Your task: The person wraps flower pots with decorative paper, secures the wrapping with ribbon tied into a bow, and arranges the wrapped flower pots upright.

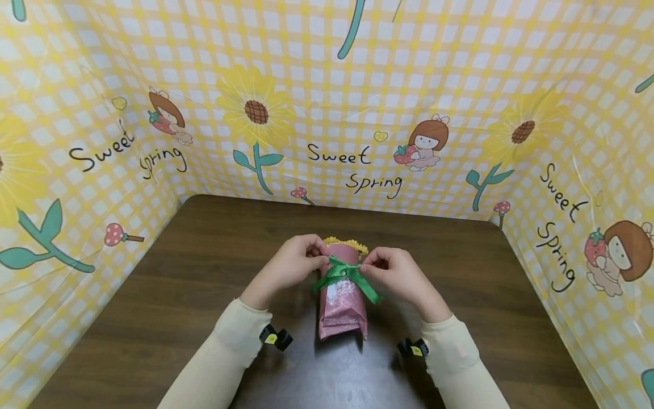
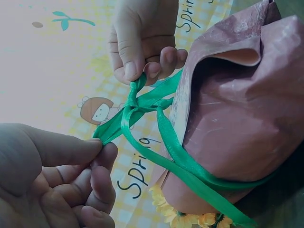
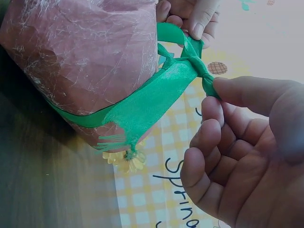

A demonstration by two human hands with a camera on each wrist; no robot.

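A pink paper-wrapped bouquet [image 1: 343, 312] lies on the table, its yellow flowers [image 1: 334, 241] showing at the far end. Around its middle runs a green ribbon [image 1: 347, 271], looped and crossed into a bow on top. My left hand [image 1: 296, 261] pinches one loop of the ribbon between thumb and index finger. On the other side, my right hand [image 1: 395, 272] pinches the opposite loop the same way. Loose tails hang down, and one frayed ribbon end [image 3: 114, 142] shows in the right wrist view. Both hands hold the ribbon above the wrapping.
The dark wooden table [image 1: 204, 284] extends on all sides of the bouquet. A yellow checked cloth [image 1: 327, 113] with printed flowers and lettering walls in the back and both sides. Small black wrist cameras [image 1: 276, 337] are strapped to both sleeves.
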